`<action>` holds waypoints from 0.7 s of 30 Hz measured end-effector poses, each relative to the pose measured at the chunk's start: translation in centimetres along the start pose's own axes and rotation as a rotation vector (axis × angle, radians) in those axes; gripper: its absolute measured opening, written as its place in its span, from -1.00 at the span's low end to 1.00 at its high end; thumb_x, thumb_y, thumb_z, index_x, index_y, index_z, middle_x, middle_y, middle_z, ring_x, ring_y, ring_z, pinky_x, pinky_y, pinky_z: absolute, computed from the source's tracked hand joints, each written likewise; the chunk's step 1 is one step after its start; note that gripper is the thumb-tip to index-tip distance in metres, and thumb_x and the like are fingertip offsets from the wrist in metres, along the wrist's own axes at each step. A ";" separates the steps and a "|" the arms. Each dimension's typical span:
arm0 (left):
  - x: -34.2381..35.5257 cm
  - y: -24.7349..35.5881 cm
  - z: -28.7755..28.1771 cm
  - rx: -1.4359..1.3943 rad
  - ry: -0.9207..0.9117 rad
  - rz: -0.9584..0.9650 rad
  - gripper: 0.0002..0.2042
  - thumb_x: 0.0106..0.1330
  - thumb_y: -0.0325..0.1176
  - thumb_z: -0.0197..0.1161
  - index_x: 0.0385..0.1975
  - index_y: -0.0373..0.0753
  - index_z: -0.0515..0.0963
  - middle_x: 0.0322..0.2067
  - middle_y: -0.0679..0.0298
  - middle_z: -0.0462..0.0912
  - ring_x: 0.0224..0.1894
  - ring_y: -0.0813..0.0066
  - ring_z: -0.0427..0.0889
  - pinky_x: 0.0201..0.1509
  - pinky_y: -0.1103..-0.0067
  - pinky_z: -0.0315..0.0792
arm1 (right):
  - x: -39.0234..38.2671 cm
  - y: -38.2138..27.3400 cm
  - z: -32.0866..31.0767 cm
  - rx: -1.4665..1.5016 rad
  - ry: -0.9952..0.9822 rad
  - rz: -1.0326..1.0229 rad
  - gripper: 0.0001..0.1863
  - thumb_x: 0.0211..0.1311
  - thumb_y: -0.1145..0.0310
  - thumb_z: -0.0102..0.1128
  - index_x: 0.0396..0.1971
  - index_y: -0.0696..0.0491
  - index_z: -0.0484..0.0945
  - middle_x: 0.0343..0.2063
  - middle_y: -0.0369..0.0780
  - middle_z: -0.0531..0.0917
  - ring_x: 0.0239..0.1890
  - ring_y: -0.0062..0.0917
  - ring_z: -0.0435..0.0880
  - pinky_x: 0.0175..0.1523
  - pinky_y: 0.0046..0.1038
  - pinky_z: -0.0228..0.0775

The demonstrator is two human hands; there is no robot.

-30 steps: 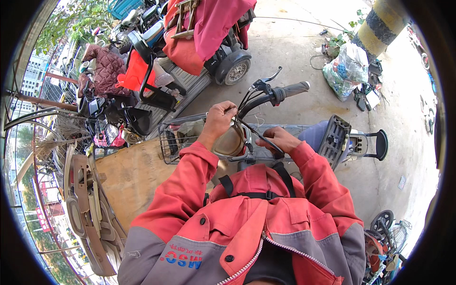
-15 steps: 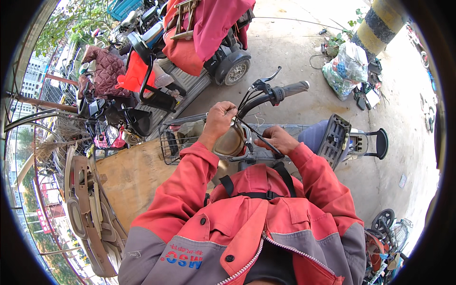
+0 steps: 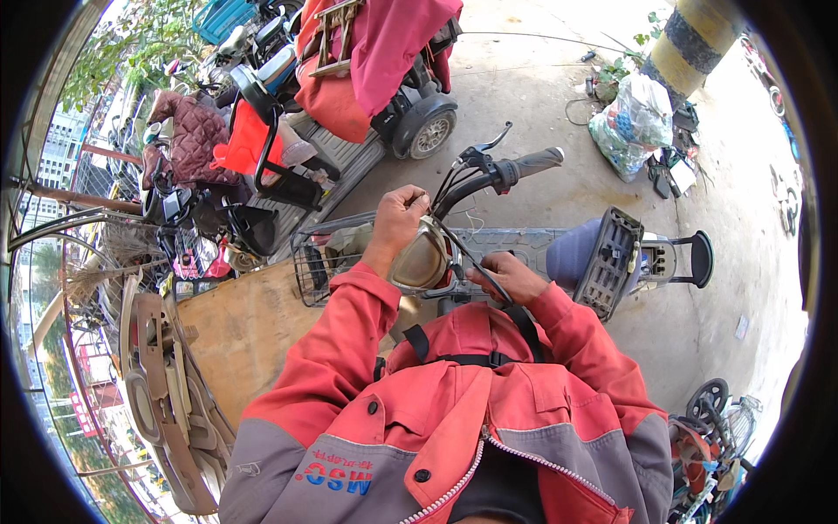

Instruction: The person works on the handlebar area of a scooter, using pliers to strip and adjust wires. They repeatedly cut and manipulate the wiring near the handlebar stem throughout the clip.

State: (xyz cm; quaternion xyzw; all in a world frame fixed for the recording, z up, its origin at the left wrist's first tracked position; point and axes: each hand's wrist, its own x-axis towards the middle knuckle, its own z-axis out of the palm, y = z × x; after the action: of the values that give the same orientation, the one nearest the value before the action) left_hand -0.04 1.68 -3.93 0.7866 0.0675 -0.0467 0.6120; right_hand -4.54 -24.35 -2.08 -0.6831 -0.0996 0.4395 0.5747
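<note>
My left hand [image 3: 395, 225] is closed at the upper part of a black cable [image 3: 463, 244], pinching it beside the bunched cables of a handlebar [image 3: 476, 188]. Lower right, my right hand [image 3: 509, 278] has its fingers curled on the same cable, which runs down between the two. Above them are a rubber grip [image 3: 537, 162] and brake lever [image 3: 493, 137]. A brownish, rounded housing [image 3: 417, 262] lies under the cable, partly hidden by my left wrist. A wire basket [image 3: 310, 271] is left of it. Both forearms are in red sleeves.
Parked vehicles with red covers [image 3: 384, 52] and a quilted cloth [image 3: 196, 131] fill the upper left. Plywood [image 3: 227, 341] lies left. A seat base [image 3: 602, 262] is right. A striped pillar [image 3: 685, 48], bag of scrap [image 3: 628, 131] and bike parts [image 3: 703, 428] stand farther off.
The view has shifted slightly. My right hand sits a little lower with the cable's lower end. My left hand's grip looks the same.
</note>
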 end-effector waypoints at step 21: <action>-1.0 2.3 0.8 0.447 0.136 0.304 -0.95 0.23 -0.54 0.19 -0.35 -0.27 0.52 -0.39 0.08 0.56 -0.29 0.05 0.56 -0.19 0.33 0.42 | 0.4 0.8 1.8 0.393 0.035 0.082 -0.48 0.34 -0.11 0.21 -0.52 0.09 0.49 -0.72 -0.39 0.38 -0.70 -0.70 0.34 -0.59 -0.54 0.12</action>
State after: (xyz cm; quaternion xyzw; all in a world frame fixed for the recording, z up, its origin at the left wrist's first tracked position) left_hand -0.63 0.30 -1.74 0.9045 -0.0224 0.0848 0.4175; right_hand -5.90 -23.13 -2.88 -0.5688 0.0261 0.4615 0.6803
